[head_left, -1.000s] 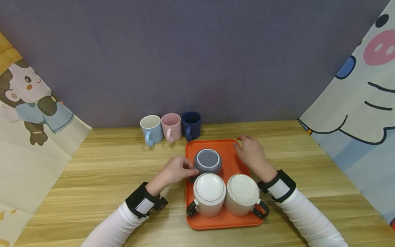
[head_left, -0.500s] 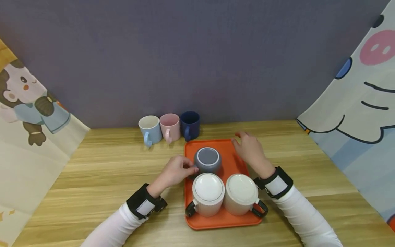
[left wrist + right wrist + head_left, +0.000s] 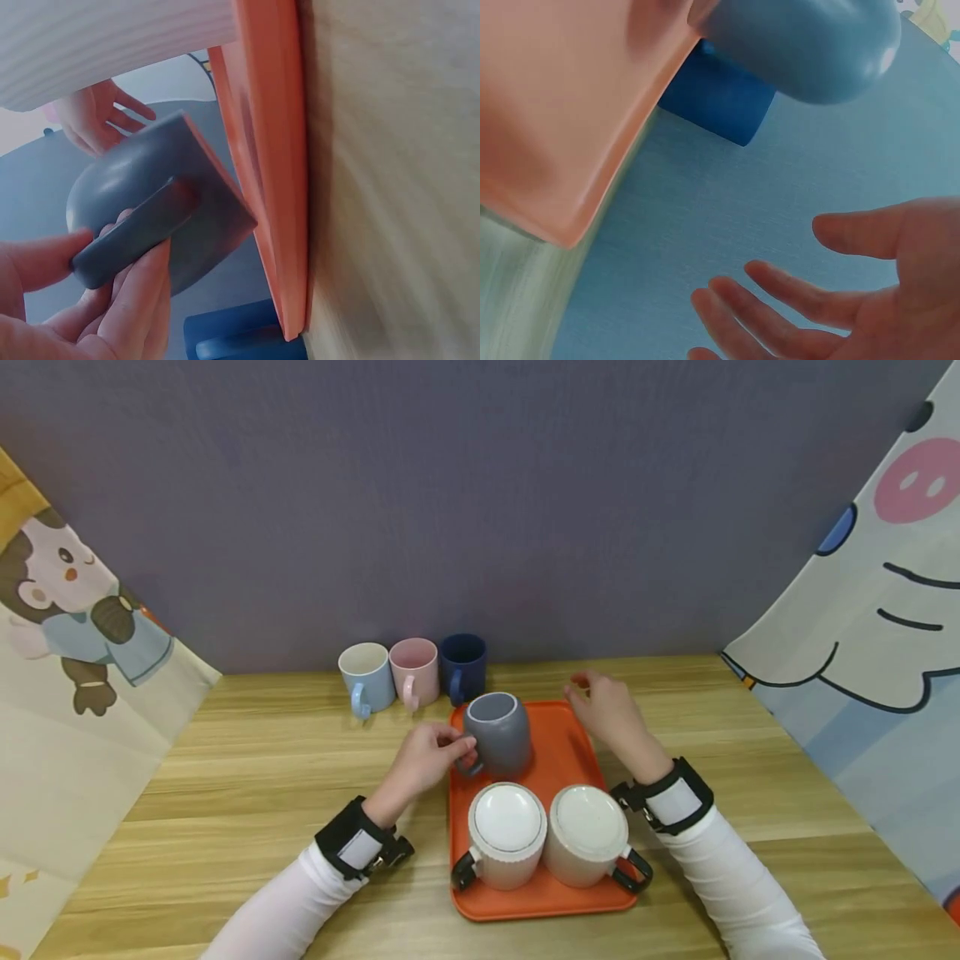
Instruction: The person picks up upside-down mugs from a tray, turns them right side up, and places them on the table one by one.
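A grey mug [image 3: 507, 745], bottom up and tilted, is over the far left part of an orange tray [image 3: 561, 762]. My left hand [image 3: 424, 758] pinches its handle [image 3: 135, 234] between thumb and fingers; in the left wrist view one side of the rim hangs close to the tray's edge. Beyond the tray's far right corner my right hand [image 3: 611, 714] is held out with relaxed fingers and holds nothing. In the right wrist view its thumb [image 3: 855, 234] stands well apart from the fingers, away from the mug.
Two upside-down white mugs, one on the left [image 3: 508, 835] and one on the right [image 3: 588, 835], both with black handles, fill the tray's near half. Behind the tray, upright along the wall, are light blue [image 3: 371, 683], pink [image 3: 423, 678] and navy [image 3: 471, 675] mugs.
My left hand has lifted the grey mug slightly away from me and tipped it, so more of its near side shows. My right hand has shifted a little away from me.
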Demonstrator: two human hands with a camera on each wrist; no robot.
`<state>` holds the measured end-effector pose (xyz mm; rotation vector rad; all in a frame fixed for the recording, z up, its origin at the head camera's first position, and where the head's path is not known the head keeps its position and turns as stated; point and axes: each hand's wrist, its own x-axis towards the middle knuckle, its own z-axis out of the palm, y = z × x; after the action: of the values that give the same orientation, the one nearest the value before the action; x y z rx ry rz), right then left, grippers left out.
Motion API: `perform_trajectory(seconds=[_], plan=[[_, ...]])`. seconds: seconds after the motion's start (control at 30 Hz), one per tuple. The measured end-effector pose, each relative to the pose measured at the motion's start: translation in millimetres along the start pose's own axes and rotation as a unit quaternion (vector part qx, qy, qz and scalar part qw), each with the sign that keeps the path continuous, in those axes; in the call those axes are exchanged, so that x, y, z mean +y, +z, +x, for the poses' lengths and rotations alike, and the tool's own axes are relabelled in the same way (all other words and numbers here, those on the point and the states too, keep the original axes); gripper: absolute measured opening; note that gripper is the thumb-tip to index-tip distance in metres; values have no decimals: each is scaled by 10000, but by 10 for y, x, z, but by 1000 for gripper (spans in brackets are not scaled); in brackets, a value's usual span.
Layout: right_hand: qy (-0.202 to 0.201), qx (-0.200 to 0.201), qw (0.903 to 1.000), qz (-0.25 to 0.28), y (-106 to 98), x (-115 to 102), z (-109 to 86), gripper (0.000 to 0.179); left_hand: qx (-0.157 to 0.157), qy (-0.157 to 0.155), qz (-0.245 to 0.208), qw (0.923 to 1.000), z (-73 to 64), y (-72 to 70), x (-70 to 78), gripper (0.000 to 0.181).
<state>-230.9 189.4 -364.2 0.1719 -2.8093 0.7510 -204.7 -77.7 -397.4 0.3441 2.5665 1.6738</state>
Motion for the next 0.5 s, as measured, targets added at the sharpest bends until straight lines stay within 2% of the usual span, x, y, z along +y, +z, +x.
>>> perform_trajectory(seconds=[0.1,0.23,0.37,0.5], plan=[[-7,-35,10000,57,-18,-16,11,41,173,-44,-522,9985,47,24,15,14],[-10,-108,9999,74,-28,-16,24,41,389,-36,-1145,9927,101,46,38,16],[47,-190,9998,72,-27,-17,38,42,684,-66,-1524,9859,152,42,63,18],[68,-245,9996,111,-21,-35,63,41,793,-68,-1949,9776,211,26,85,20]])
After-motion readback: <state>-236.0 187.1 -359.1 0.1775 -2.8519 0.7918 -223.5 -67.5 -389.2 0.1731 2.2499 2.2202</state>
